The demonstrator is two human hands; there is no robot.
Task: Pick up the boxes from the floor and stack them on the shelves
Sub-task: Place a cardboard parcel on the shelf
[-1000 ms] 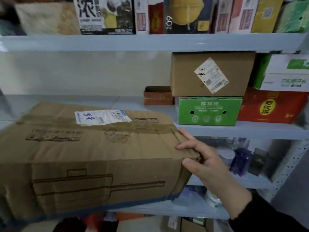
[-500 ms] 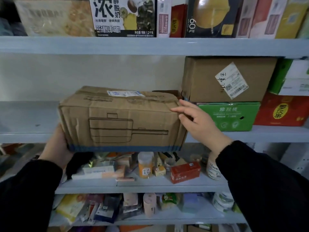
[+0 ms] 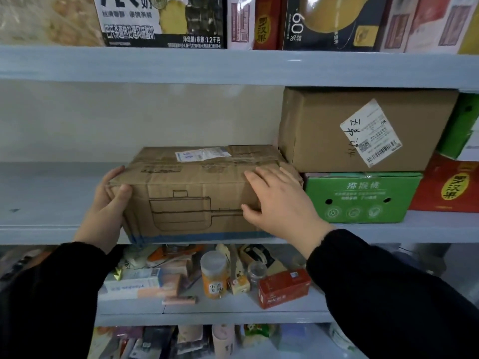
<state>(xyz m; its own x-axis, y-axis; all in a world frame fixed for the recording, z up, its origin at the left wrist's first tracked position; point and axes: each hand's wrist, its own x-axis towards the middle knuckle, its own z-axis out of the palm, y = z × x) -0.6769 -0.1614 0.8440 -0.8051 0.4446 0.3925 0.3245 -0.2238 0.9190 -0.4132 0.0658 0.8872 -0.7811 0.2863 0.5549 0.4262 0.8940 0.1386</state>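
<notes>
Gripping the brown rectangular cardboard box (image 3: 197, 193) on the grey metal shelf (image 3: 51, 229), the left hand (image 3: 106, 211) clamps its fingers (image 3: 123, 190) round the nine-o'clock end while the right hand (image 3: 282, 203) lies at three o'clock, fingers apart.

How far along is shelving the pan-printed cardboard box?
Done: brown box sits stacked on green box. In hand: pan-printed box appears to rest on the middle shelf, left hand gripping its end, right hand flat on its corner. Left: releasing; floor unseen.

Brown carton (image 3: 197, 198), pan outline print, blue bottom band; green box (image 3: 360, 198); red box (image 3: 445, 187); black sleeves (image 3: 388, 294).
</notes>
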